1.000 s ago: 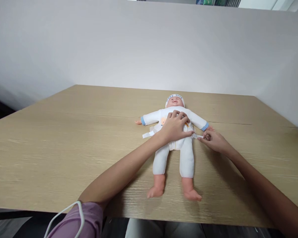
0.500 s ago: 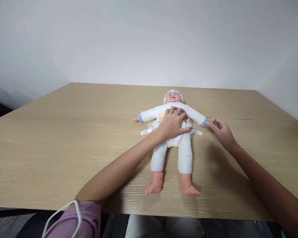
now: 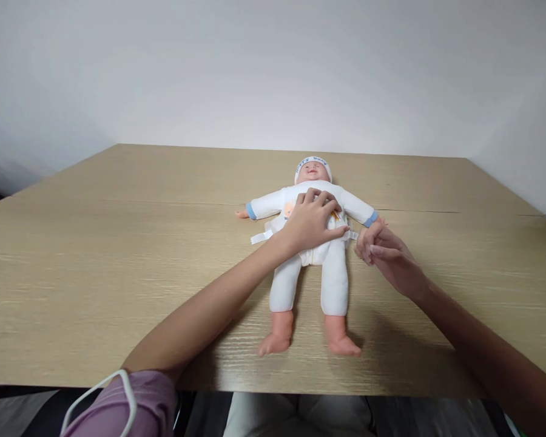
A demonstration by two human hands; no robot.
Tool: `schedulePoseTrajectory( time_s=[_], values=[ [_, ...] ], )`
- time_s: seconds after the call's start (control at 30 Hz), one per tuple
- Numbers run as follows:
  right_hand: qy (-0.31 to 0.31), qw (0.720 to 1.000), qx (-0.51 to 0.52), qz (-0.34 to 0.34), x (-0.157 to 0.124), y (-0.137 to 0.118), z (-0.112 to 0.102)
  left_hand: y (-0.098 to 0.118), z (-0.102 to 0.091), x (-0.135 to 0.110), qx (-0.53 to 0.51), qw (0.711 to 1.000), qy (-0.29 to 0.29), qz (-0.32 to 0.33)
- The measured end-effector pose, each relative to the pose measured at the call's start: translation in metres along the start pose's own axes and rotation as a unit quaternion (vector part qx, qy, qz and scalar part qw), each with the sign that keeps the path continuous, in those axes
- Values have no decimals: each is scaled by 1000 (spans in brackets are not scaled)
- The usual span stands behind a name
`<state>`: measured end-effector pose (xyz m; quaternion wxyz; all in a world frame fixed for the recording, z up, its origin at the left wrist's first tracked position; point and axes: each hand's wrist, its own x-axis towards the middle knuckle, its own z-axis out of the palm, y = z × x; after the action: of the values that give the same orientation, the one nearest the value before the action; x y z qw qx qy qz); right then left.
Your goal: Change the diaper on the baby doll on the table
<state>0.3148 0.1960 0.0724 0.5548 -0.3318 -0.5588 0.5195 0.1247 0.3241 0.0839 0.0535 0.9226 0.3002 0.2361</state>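
Observation:
A baby doll (image 3: 332,276) in a white suit with blue cuffs and a white cap lies on its back on the wooden table (image 3: 118,255), head away from me. My left hand (image 3: 312,221) lies on the doll's belly and chest, fingers spread and pressing down. My right hand (image 3: 384,255) is at the doll's right side by the waist, its fingers pinched together on the white tie strap (image 3: 353,235) of the doll's garment. Another white strap (image 3: 259,237) lies loose on the table at the doll's other side.
A pale wall stands behind the table's far edge. My lilac sleeve (image 3: 127,409) with a white cord shows at the bottom left, below the table's near edge. My lap in light trousers (image 3: 295,416) shows under the table's front.
My right hand moved from the doll's cuffed hand back in to the strap at its waist. My left hand has stayed pressed on the doll's body.

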Motion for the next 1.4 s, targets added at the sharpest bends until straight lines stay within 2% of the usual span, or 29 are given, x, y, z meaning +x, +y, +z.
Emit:
schedulePoseTrajectory(
  time_s=[0.4,0.73,0.8,0.87,0.93,1.03,1.1,1.2,1.27,1.4],
  values=[
    [-64,997,38,5,-8,0,7,0,0,0,2,1000,-3,2],
    [-60,998,8,-5,-10,10,2,0,0,0,12,1000,3,6],
    [-58,998,-14,-18,-7,8,-1,0,1,0,18,1000,7,7],
    [-52,994,-91,-28,-2,3,-9,0,2,0,21,1000,9,7],
    [-32,973,-226,-26,4,-2,-24,0,2,-1,23,1000,11,6],
    [32,907,-420,27,11,2,-52,-1,2,-1,26,1000,11,8],
    [82,856,-507,59,12,13,-70,-1,2,-1,27,1000,9,10],
    [125,795,-592,39,10,33,-86,0,1,0,27,1000,7,11],
    [133,781,-609,31,9,43,-89,0,1,0,26,1000,7,10],
    [140,792,-589,81,12,51,-84,0,2,1,29,1000,3,8]
  ],
)
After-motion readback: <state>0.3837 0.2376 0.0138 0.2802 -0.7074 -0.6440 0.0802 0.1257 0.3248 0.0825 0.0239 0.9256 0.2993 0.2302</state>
